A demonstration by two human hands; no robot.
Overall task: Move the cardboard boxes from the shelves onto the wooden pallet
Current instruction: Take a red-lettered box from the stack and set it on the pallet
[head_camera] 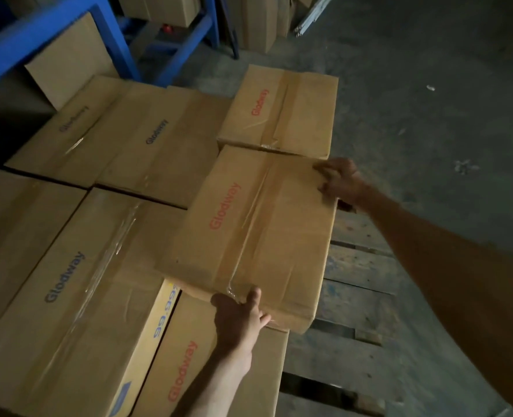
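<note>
Tan, taped, red-lettered cardboard box [249,236] gripped at opposite ends: left hand [240,317] near, right hand [339,179] far; hovering tilted between stacked boxes, above wooden slatted pallet [357,269]. Probably light, creased, soft-walled; corners safest.

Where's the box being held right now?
Head view, centre: the held box sits between both hands, over the pallet's right side, just before another red-lettered box.

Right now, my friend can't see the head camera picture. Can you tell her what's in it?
A person's left hand and right hand hold a taped cardboard box with red Glodway lettering above a wooden pallet. More Glodway boxes already fill the pallet's left side, and a blue shelf frame stands behind them.
</note>
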